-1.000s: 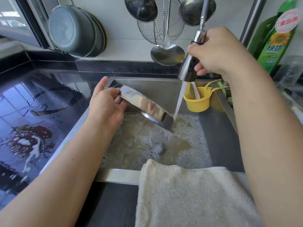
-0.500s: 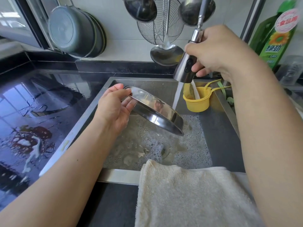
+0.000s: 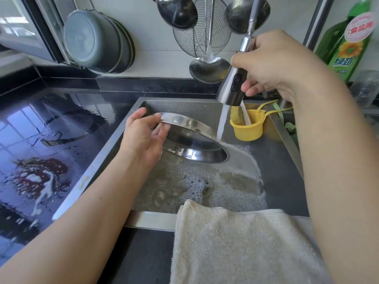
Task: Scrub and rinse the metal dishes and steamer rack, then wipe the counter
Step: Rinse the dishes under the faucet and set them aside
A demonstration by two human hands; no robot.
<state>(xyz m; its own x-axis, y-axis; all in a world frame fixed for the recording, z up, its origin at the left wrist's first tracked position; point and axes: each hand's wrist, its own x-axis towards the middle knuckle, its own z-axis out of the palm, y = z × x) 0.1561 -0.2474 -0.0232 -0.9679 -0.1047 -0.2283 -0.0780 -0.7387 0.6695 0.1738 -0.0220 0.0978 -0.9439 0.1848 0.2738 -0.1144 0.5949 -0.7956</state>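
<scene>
A wet black tabletop [image 3: 51, 140] surrounds a steel sink [image 3: 287, 171] with foamy water at its bottom. A cream towel [image 3: 235, 242] hangs over the sink's near edge. Above the foam, the left hand [image 3: 143, 138] holds a tilted metal dish [image 3: 192, 142], fingers curled around its rim. The right hand [image 3: 274, 66] has its fingers clamped on the faucet sprayer [image 3: 231, 87], whose stream strikes the dish's far edge. A yellow cup [image 3: 247, 128] stands just beyond.

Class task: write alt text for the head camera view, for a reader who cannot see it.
Over a foamy sink, the left hand holds a tilted metal dish by its rim while the right hand aims a running sprayer at it. A folded towel lies on the sink's near edge.
</scene>
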